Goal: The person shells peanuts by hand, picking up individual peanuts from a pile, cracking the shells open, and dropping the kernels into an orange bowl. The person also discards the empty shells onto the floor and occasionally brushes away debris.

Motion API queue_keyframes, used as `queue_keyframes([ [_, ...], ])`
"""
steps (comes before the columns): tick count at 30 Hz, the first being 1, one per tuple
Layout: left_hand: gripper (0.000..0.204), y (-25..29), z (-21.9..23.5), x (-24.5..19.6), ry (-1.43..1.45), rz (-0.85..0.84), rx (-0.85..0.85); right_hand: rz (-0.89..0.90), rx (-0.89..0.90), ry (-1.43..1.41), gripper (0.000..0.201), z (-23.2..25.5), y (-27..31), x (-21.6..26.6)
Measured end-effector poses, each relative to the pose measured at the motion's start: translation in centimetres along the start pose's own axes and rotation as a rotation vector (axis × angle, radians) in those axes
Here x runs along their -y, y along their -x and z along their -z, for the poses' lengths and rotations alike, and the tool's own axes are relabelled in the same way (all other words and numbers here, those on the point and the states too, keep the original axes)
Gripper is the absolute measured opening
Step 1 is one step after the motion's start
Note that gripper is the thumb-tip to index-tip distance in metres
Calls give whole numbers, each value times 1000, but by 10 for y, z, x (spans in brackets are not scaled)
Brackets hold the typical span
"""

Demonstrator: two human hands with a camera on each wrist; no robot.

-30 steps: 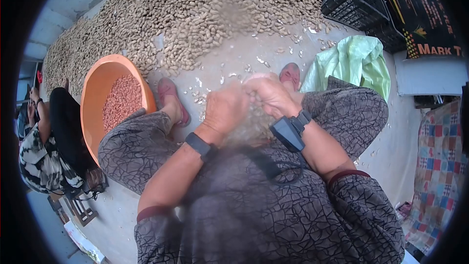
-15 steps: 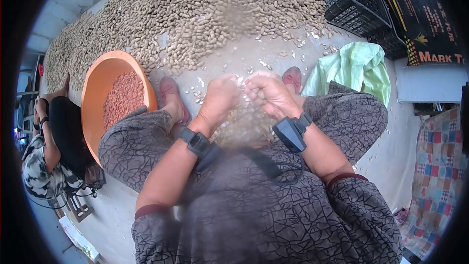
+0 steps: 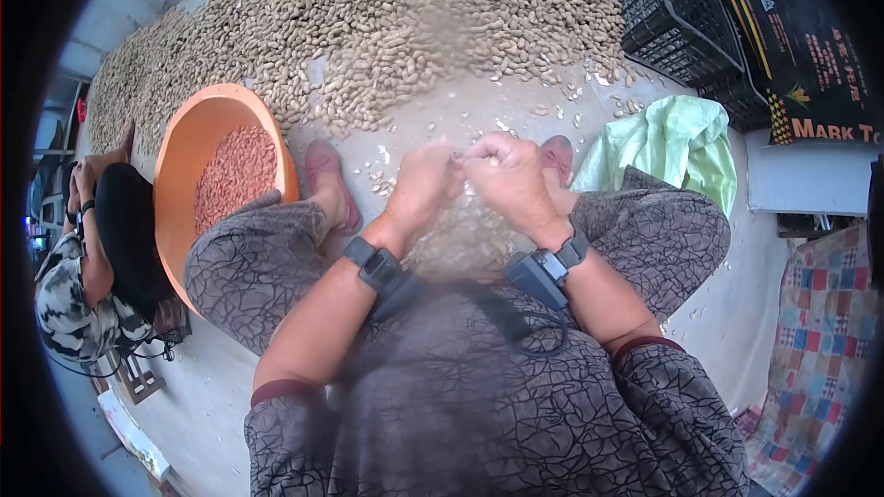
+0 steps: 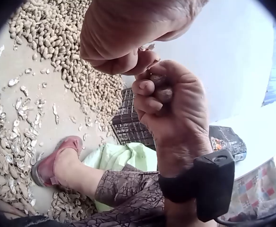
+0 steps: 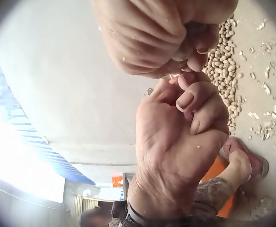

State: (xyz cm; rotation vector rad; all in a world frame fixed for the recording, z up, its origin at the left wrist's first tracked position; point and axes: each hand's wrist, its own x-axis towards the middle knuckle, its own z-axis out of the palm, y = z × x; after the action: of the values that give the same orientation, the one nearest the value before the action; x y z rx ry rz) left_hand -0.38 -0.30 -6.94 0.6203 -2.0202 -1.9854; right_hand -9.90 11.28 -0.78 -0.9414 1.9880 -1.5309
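Both hands meet in front of the lap, fingertips together. My right hand is curled, and in the left wrist view brown unshelled peanuts sit between its fingers and palm. A pinkish peanut kernel shows at the fingertips of my left hand, whose other fingers fold toward the palm. In the left wrist view a bit of pale shell sticks out between the hands. Broken peanut shells lie below them. At the left stands an orange basin partly filled with reddish shelled kernels.
A large heap of unshelled peanuts spreads across the floor ahead. At right are a pale green sack, black crates, a printed black bag and a patchwork cloth. Another person sits at far left.
The right hand has turned, showing more of its back now. The left hand rose toward the right hand's fingertips, after a lower, blurred position. The head view has tilted slightly.
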Motion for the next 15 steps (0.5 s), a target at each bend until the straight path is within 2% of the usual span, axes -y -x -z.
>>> queue_keyframes([
  [2,24,6,-8,-33,179,248,-68,-183,40,-229,6,3,0,7],
  [6,25,10,-4,-46,296,255,42,-190,33,-115,6,7,-5,-9],
  [8,23,12,-3,-48,536,300,86,-277,55,-321,5,9,-6,-11],
  [9,23,12,-3,-49,536,299,87,-275,54,-321,5,13,-6,-9],
  [11,22,12,-4,-51,558,324,46,-418,84,-451,4,19,-6,-1],
  [15,21,12,-3,-54,458,288,35,-462,70,-517,4,24,-5,8],
])
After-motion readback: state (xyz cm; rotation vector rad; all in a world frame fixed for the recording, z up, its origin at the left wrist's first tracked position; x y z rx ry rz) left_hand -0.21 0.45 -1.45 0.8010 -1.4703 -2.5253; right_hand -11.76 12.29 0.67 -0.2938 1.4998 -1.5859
